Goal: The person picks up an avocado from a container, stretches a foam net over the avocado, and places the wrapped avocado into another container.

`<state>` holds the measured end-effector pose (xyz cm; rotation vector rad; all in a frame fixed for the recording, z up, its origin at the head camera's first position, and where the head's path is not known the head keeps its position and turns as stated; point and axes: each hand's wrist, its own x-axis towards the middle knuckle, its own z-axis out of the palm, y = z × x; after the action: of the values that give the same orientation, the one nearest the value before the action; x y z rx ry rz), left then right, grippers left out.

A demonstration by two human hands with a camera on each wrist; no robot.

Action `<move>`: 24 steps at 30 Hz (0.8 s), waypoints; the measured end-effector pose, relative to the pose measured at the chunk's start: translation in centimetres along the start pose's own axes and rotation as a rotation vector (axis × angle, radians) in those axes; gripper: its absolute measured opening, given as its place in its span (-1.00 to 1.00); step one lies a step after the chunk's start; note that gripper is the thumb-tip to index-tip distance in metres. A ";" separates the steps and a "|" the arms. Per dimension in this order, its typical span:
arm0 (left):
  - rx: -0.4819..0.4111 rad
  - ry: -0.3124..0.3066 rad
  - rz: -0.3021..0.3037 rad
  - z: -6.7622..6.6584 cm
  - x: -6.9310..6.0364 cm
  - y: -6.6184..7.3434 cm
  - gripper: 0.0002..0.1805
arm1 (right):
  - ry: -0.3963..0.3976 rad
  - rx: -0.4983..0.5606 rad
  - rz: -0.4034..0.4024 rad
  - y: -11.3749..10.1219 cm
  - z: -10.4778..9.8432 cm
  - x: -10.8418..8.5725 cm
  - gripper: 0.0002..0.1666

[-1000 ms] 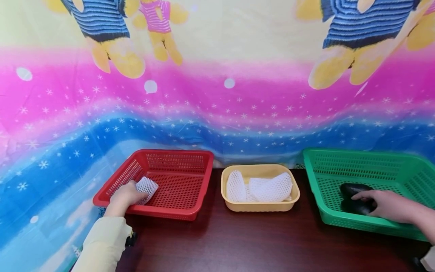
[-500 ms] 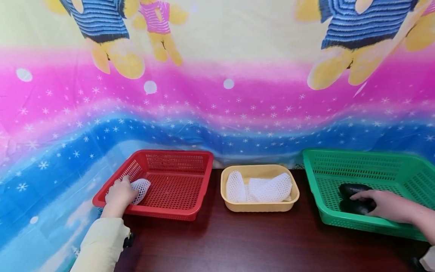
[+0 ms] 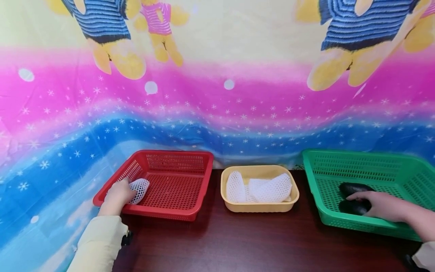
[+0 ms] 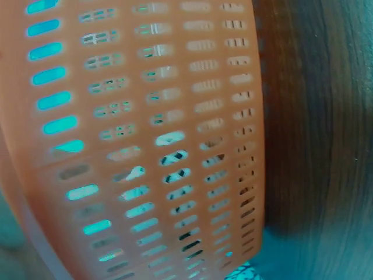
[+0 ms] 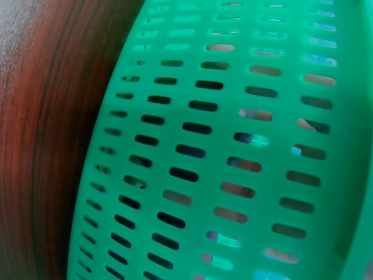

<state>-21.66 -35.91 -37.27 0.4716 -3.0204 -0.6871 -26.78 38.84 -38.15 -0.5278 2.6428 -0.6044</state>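
Furthest left, I have the left hand [image 3: 119, 193] inside the red basket [image 3: 163, 212], at a white net [image 3: 140, 190] with something dark showing through its mesh; the fingertips are hidden, so I cannot tell whether they pinch it. Mid-tabletop [image 3: 217, 245], the yellow tray [image 3: 259, 207] holds more nets [image 3: 272, 189]. On the right, in the green basket [image 3: 367, 226], my right hand [image 3: 384, 206] grips the near dark oval [image 3: 351, 207] between thumb and fingers; the far dark oval [image 3: 355, 187] lies just beyond.
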 end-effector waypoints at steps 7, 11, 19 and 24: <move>0.016 0.031 0.032 -0.4 -0.8 1.3 -0.12 | -0.014 0.039 -0.002 0.2 -0.1 0.3 -0.36; 0.001 0.048 0.089 -0.5 -1.1 2.2 -0.13 | -0.024 0.046 -0.007 0.4 -0.2 0.3 -0.33; -0.047 0.041 0.157 -0.9 -1.5 3.5 -0.11 | -0.045 0.019 -0.016 0.6 -0.4 0.3 -0.29; -0.072 0.017 0.192 -1.3 -1.9 4.4 -0.14 | -0.003 -0.052 -0.016 -0.1 -0.8 -0.2 -0.23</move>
<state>-21.06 -32.13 -34.09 0.1816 -2.9607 -0.7696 -26.90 39.11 -37.31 -0.5652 2.6600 -0.5399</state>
